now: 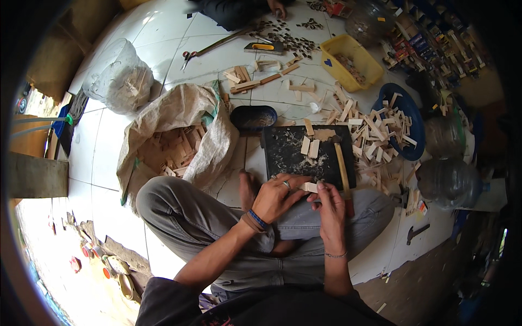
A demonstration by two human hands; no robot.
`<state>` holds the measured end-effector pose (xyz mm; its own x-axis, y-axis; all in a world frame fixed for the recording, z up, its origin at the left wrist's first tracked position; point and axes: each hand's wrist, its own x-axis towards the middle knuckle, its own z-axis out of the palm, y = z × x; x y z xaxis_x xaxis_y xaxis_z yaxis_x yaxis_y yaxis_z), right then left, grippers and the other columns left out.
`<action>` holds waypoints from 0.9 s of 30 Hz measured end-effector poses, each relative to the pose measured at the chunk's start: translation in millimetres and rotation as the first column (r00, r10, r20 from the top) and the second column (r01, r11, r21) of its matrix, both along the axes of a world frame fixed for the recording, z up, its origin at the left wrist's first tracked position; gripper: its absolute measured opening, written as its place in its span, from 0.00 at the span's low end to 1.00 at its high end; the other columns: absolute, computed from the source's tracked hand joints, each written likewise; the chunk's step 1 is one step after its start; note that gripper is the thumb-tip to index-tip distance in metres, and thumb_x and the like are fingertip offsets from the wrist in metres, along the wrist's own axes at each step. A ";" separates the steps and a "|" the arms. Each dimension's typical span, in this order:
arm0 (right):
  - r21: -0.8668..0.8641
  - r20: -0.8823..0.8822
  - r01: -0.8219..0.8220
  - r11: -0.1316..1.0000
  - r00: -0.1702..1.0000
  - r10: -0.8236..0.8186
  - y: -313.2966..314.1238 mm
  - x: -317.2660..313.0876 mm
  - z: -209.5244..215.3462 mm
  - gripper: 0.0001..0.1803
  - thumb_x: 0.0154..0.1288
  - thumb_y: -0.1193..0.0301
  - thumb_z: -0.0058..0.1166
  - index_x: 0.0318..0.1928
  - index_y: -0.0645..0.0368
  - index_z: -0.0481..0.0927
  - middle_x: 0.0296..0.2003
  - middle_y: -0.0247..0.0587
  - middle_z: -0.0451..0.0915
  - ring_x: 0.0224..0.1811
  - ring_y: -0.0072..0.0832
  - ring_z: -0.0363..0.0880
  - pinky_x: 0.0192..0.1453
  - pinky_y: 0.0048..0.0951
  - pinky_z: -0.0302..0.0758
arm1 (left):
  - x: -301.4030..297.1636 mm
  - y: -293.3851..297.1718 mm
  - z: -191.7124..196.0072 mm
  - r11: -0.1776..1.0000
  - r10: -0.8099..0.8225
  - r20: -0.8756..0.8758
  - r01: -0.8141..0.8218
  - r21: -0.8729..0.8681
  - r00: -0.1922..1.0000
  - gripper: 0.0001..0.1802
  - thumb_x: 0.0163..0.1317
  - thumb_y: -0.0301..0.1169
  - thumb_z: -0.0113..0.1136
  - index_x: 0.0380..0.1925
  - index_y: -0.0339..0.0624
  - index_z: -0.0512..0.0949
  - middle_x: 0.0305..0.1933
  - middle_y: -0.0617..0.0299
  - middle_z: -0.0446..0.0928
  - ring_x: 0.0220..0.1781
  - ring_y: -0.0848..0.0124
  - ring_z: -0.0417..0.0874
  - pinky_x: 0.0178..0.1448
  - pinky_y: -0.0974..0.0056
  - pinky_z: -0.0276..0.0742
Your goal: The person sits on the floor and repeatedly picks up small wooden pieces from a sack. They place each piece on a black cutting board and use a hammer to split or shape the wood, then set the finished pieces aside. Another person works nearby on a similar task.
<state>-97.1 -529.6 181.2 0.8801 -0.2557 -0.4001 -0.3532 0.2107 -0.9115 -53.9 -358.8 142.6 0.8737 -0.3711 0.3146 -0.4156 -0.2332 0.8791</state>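
While both hands work over the lap, containers ring the person, biggest first: an open woven tan sack (pixel 182 127) half full of short wooden blocks; a clear plastic bag (pixel 120 76) of pale wood offcuts, upper left; two clear plastic water jugs (pixel 451 182) on the right, contents not readable; a round blue basin (pixel 408 122) heaped with pale wood sticks, spilling onto the floor; a yellow rectangular plastic tub (pixel 350 60) with a few small brown pieces; a small dark oval bowl (pixel 253 117), contents unclear.

Surface: white tiled floor (pixel 114 141), littered with offcuts. A black flat board (pixel 288 155) sits ahead of the knees, with shavings, a few cut blocks and a wooden-handled hammer (pixel 341 168) on its right side.

Left hand (pixel 277 195) and right hand (pixel 330 209) pinch a small pale wooden piece (pixel 310 187) between thumb and fingertips, at the board's near edge. Another person's hand (pixel 276 6) shows at top.
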 end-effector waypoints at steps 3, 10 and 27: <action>0.011 0.022 -0.004 1.000 1.000 0.004 0.6 1.5 0.1 0.12 0.80 0.63 0.58 0.48 0.61 0.82 0.37 0.34 0.87 0.35 0.16 0.81 0.37 0.19 0.69 | 1.0 0.0 -0.9 1.000 -0.004 -0.002 0.004 0.003 1.000 0.22 0.63 0.25 0.70 0.59 0.39 0.82 0.55 0.51 0.86 0.55 0.52 0.86 0.60 0.54 0.82; -0.086 0.056 -0.018 0.996 0.998 0.023 6.2 3.5 1.3 0.13 0.80 0.63 0.58 0.48 0.61 0.82 0.33 0.34 0.86 0.33 0.15 0.78 0.37 0.19 0.67 | 1.9 -0.5 -1.1 1.000 0.001 0.002 -0.001 -0.006 1.000 0.22 0.63 0.26 0.70 0.58 0.40 0.82 0.56 0.51 0.86 0.54 0.52 0.87 0.59 0.53 0.82; -0.127 0.073 -0.036 0.991 0.996 0.045 6.6 1.8 -1.9 0.13 0.81 0.61 0.57 0.48 0.59 0.82 0.33 0.33 0.85 0.35 0.16 0.81 0.38 0.20 0.69 | 1.7 -2.3 -6.5 1.000 0.028 0.044 -0.028 -0.015 0.999 0.21 0.62 0.26 0.70 0.57 0.38 0.81 0.53 0.50 0.86 0.50 0.51 0.88 0.56 0.53 0.82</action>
